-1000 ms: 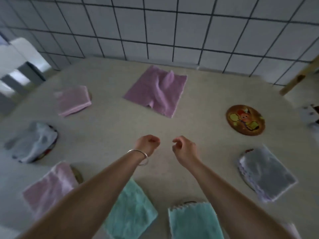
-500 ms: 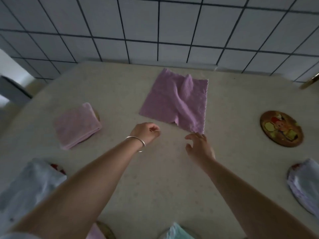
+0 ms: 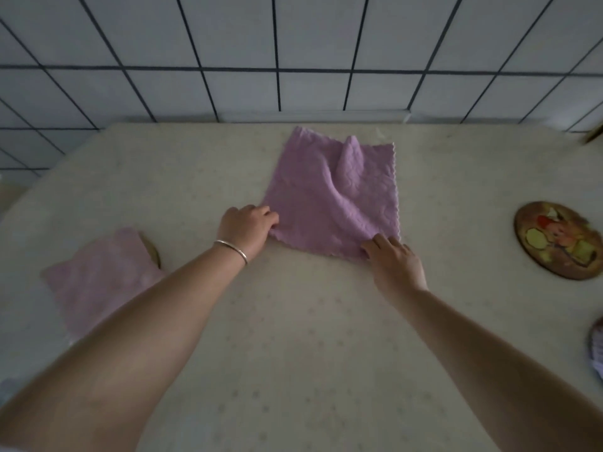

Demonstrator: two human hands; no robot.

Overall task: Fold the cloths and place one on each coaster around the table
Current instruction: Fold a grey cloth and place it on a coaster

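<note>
Both hands on the near corners of the purple cloth (image 3: pixel 329 197)!

The left hand (image 3: pixel 246 228), silver bangle (image 3: pixel 231 250) at the wrist, has its fingers curled onto the cloth's near-left corner and looks to be pinching it; the right hand (image 3: pixel 393 261) has its fingertips down on the near-right corner, thumb tucked at the edge, gripping the fabric there. The cloth lies spread and unfolded in the far middle of the pale table (image 3: pixel 293 337), a raised ridge running through its far half, scalloped edge showing on the right. Off to the left sits a folded pink cloth (image 3: pixel 98 278) covering most of a coaster (image 3: pixel 152 252). Out right, a bare picture coaster (image 3: pixel 559 239) lies well apart. Grey tiled wall (image 3: pixel 293 44) behind.
</note>
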